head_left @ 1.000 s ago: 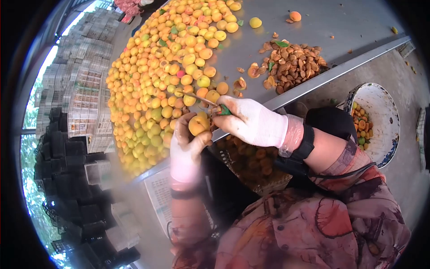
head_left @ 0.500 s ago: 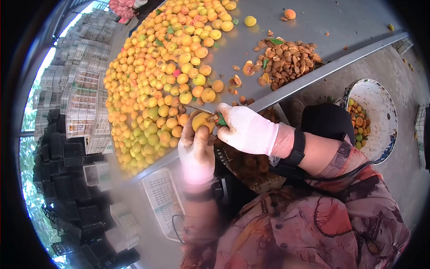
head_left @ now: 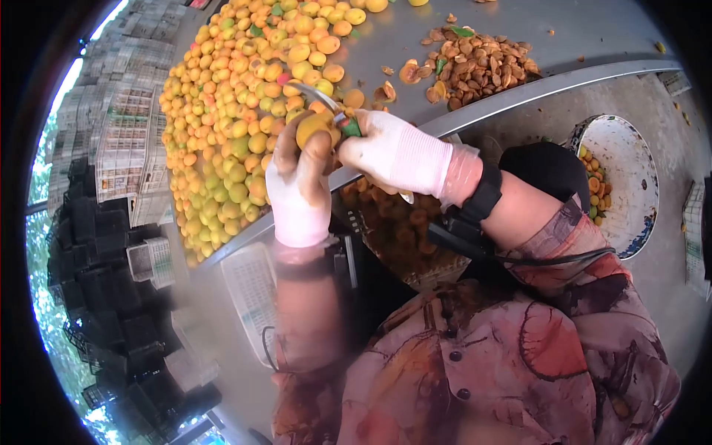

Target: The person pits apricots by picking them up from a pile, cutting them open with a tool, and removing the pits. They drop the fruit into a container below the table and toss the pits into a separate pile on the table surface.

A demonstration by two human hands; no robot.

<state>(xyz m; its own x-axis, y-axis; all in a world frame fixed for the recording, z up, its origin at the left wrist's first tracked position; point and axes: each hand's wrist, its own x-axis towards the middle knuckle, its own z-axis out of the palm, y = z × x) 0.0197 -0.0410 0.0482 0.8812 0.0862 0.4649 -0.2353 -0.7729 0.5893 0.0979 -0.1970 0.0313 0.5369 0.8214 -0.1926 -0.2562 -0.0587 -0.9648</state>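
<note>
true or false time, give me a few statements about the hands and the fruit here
1. The left hand holds an apricot. True.
2. The right hand is empty. False: it grips a knife with a green handle, its blade up by the apricot.
3. The pile of pits lies on the metal table. True.
4. The white basin on the floor is empty. False: some fruit lies in it.
5. The heap of apricots sits to the right of the pits. False: in the head view it lies to their left.
</note>
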